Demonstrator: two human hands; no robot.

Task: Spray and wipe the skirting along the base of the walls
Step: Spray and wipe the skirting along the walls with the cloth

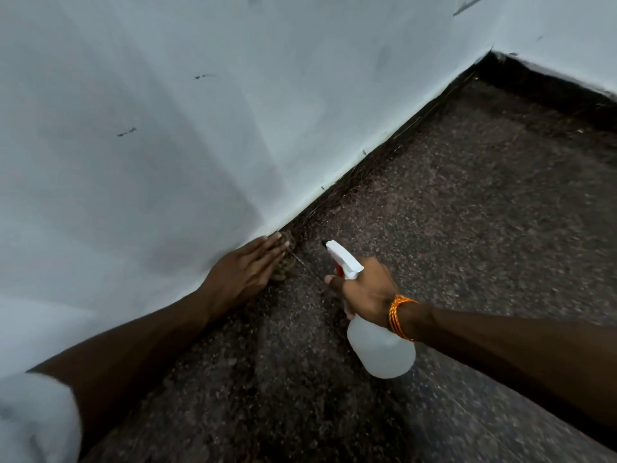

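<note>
Dim bluish light, soft blur, wide-angle bending at edges

We record:
- wall (167, 111): smooth matt paint, scuffed with dark marks
- floor (467, 212): speckled stone, grainy, faint sheen
- skirting (541, 86): dark, rough-looking stone
- spray bottle (380, 349): frosted translucent plastic body, opaque white plastic head
- cloth (287, 243): coarse fabric
- wrist cord (399, 315): twisted orange thread

The left hand (248, 267) lies flat with fingers straight and together, pressing a cloth (286, 243), forearm stretched forward, while the right hand (365, 290), just beside it, curls round the neck of a spray bottle (380, 349), index finger extended.
</note>
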